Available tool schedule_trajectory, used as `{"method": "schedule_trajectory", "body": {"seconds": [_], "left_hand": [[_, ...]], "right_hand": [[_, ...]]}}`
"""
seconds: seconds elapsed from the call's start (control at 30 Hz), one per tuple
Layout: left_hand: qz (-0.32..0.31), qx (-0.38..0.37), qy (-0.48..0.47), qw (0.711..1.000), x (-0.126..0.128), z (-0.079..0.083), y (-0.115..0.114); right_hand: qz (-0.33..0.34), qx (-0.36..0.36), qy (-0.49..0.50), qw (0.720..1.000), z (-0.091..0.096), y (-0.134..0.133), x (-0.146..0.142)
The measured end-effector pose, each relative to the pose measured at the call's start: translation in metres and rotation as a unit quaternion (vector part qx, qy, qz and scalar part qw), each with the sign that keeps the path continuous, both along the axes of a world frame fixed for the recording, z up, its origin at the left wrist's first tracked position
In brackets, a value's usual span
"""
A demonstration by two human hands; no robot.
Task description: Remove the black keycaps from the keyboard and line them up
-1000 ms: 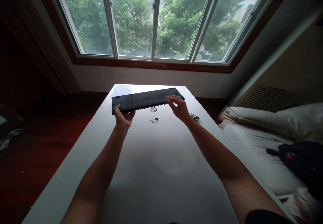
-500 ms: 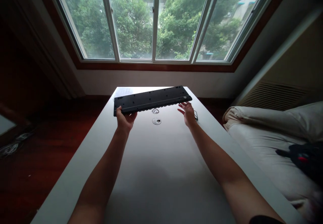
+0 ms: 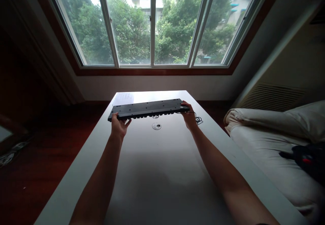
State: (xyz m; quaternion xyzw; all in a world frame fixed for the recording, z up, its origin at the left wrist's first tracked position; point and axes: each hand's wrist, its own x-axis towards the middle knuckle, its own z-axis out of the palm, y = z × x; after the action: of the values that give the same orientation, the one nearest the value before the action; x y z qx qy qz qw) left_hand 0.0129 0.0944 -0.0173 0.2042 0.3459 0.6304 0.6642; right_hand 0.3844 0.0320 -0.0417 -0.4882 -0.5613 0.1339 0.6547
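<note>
A black keyboard (image 3: pixel 149 108) is held above the far half of the white table (image 3: pixel 157 171), its underside facing up and its keys pointing down. My left hand (image 3: pixel 118 126) is closed on its left end, thumb on top and fingers beneath. At the other end my right hand (image 3: pixel 188 116) grips the keyboard's right corner, with fingers over the top. A thin black cable (image 3: pixel 198 119) hangs in loops beside my right wrist.
A round grommet (image 3: pixel 156 126) is set in the tabletop, and a pale sheet (image 3: pixel 124 98) lies at the far left corner. To the right stands a sofa (image 3: pixel 264 143) with a dark bag (image 3: pixel 308 160) on it. A window (image 3: pixel 152 25) is beyond the table.
My right hand has closed on the keyboard's right end, where its fingers were loose below it before. The keyboard has become more level and sits slightly lower and further left.
</note>
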Motion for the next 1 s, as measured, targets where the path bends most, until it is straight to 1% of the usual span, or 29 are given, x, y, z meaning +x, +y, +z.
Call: {"method": "schedule_trajectory", "body": {"seconds": [0.07, 0.13, 0.2, 0.27, 0.37, 0.4, 0.43, 0.5, 0.6, 0.7, 0.77, 0.83, 0.87, 0.9, 0.93, 1.0], "left_hand": [[0.018, 0.0, -0.003, 1.0, -0.002, 0.001, 0.0], [0.051, 0.008, -0.014, 0.999, -0.004, 0.005, -0.001], [0.084, 0.037, -0.033, 0.995, -0.007, 0.01, -0.002], [0.104, 0.1, -0.052, 0.988, -0.01, 0.015, -0.003], [0.124, 0.215, -0.062, 0.967, -0.016, 0.02, -0.002], [0.135, 0.236, -0.061, 0.96, -0.018, 0.021, -0.002], [0.147, 0.247, -0.057, 0.956, -0.022, 0.021, -0.001], [0.17, 0.24, -0.04, 0.955, -0.029, 0.021, 0.0], [0.189, 0.237, -0.001, 0.953, -0.04, 0.019, 0.004], [0.215, 0.249, 0.029, 0.944, -0.045, 0.014, 0.013], [0.227, 0.243, 0.071, 0.94, -0.042, 0.006, 0.022], [0.233, 0.213, 0.133, 0.94, -0.038, -0.006, 0.031], [0.209, 0.19, 0.184, 0.942, -0.036, -0.013, 0.035], [0.192, 0.15, 0.224, 0.944, -0.034, -0.02, 0.038], [0.173, 0.11, 0.254, 0.945, -0.033, -0.027, 0.041], [0.13, 0.06, 0.296, 0.945, -0.032, -0.042, 0.044]], "right_hand": [[0.014, 0.001, 0.007, 1.0, 0.001, -0.001, -0.003], [0.026, 0.001, -0.002, 1.0, 0.005, -0.004, -0.006], [0.038, 0.007, -0.023, 0.999, 0.013, -0.008, -0.009], [0.047, 0.023, -0.047, 0.998, 0.022, -0.014, -0.013], [0.043, 0.047, -0.072, 0.995, 0.037, -0.022, -0.021], [0.038, 0.053, -0.073, 0.995, 0.042, -0.025, -0.024], [0.034, 0.058, -0.068, 0.995, 0.047, -0.028, -0.027], [0.028, 0.072, -0.053, 0.996, 0.055, -0.035, -0.031], [0.026, 0.084, -0.041, 0.995, 0.062, -0.044, -0.035], [0.013, 0.062, -0.016, 0.998, 0.058, -0.044, -0.035], [-0.002, 0.035, 0.032, 0.999, 0.05, -0.037, -0.031], [-0.015, 0.001, 0.09, 0.996, 0.038, -0.027, -0.022], [-0.02, -0.024, 0.115, 0.993, 0.031, -0.022, -0.015], [-0.021, -0.058, 0.135, 0.989, 0.024, -0.017, -0.007], [-0.019, -0.097, 0.149, 0.984, 0.016, -0.013, 0.001], [-0.015, -0.179, 0.174, 0.968, -0.001, -0.008, 0.015]]}}
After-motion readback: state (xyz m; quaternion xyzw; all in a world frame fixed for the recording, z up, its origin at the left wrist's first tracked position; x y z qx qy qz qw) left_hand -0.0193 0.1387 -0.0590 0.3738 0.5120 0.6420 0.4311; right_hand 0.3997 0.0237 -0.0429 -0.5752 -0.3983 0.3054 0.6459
